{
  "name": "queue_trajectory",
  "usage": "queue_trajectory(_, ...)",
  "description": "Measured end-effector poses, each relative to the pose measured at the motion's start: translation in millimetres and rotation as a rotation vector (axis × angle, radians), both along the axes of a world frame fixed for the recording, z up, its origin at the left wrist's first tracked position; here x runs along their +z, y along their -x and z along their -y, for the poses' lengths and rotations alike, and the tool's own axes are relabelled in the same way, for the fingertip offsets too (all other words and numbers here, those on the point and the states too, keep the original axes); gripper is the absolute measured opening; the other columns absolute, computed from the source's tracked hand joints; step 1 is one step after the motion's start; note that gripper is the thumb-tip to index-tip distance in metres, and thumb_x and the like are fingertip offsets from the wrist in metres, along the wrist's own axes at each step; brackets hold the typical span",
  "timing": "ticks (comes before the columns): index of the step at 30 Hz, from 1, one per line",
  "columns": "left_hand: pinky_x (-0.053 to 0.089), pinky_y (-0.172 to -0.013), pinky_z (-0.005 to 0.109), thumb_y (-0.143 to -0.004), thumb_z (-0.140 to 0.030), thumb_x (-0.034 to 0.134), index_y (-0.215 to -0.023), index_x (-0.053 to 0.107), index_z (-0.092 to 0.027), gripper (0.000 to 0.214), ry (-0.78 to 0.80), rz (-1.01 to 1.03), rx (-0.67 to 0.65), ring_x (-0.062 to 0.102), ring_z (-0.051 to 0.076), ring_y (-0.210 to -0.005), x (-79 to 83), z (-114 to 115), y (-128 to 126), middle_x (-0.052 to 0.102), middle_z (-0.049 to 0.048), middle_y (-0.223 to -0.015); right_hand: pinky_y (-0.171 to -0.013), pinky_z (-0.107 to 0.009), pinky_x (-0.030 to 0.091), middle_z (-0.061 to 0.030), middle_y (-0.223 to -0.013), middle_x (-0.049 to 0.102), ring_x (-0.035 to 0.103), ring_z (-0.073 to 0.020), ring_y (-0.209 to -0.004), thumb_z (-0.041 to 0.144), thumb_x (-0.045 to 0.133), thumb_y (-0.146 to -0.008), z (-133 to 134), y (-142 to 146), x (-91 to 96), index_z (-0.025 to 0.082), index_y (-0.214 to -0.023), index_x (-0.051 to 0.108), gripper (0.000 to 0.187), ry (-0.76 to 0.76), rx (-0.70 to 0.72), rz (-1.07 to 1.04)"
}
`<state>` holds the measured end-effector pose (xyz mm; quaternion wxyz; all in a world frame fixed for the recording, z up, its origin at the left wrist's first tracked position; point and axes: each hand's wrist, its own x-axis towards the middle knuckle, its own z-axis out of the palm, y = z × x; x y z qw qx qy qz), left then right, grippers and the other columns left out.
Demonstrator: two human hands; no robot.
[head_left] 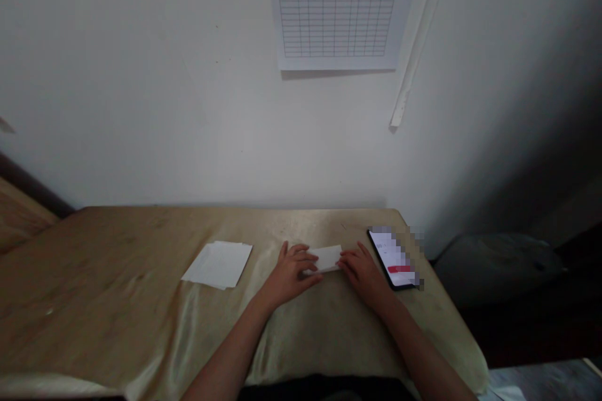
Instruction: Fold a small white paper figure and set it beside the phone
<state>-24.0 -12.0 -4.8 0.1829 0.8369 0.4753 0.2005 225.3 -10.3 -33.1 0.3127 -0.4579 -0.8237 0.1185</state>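
White paper (pixel 328 259), a narrow strip that looks folded, lies on the satiny cloth (pixel 324 338) over the table between the two hands, its left end hidden under fingers. The left hand (pixel 292 268) is half open, fingers spread and slightly curved over that end, thumb along the near side; whether it grips or only presses, I cannot tell. The right hand (pixel 361 269) has its fingers bent, the tips touching the strip's right end; its thumb is hard to make out, so a pinch there cannot be confirmed. Left of the hands is a small pile of white sheets (pixel 219 265), its count unclear. Just beside the right hand lies a phone (pixel 388 261), partly masked by blurred blocks. The printed chart (pixel 338 19) on the wall is cut off above, its headings too small to read. A dark shape (pixel 498 269) at right fades into shadow.
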Motion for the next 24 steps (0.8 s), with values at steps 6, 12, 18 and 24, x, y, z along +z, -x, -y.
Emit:
queue_trajectory(6,0.003,-0.12,0.065,-0.092,-0.04,0.064,-0.103,0.074,-0.029,0.018,0.033,0.032,0.027,0.054,0.025,-0.129,-6.2,-3,-4,0.074,0.0026,-0.115,-0.122,-0.057,0.023,-0.0035,-0.099,0.073,0.066,-0.0196,-0.101,0.025,0.045,-0.099,2,1,6.0,0.024,-0.098,0.066,0.021,0.009,-0.029,0.015)
queue_trajectory(12,0.011,-0.121,0.063,-0.091,-0.034,0.064,-0.103,0.068,-0.024,0.017,0.035,0.063,0.121,0.059,0.023,-0.121,-18.8,-9,-7,0.069,0.0044,-0.12,-0.119,-0.057,0.024,-0.007,-0.109,0.07,0.062,-0.0247,-0.109,0.035,0.056,-0.095,2,-3,2.4,0.023,-0.107,0.065,0.019,0.027,-0.115,0.006)
queue_trajectory(18,0.007,-0.12,0.064,-0.089,-0.03,0.064,-0.114,0.062,-0.025,0.026,-0.039,0.045,0.119,0.054,0.024,-0.123,-16.7,-4,-10,0.068,0.004,-0.119,-0.117,-0.059,0.021,-0.0057,-0.1,0.07,0.063,-0.0238,-0.101,0.036,0.051,-0.098,1,1,0.7,0.023,-0.092,0.066,0.021,0.047,-0.204,-0.027)
queue_trajectory(24,0.007,-0.118,0.067,-0.09,-0.03,0.062,-0.13,0.057,-0.031,0.04,-0.095,-0.014,0.133,0.049,0.026,-0.125,-15.4,-3,-12,0.066,0.004,-0.124,-0.116,-0.068,0.008,-0.0044,-0.096,0.072,0.063,-0.0243,-0.101,0.036,0.05,-0.098,0,13,2.4,0.024,-0.09,0.067,0.022,0.011,-0.293,-0.004)
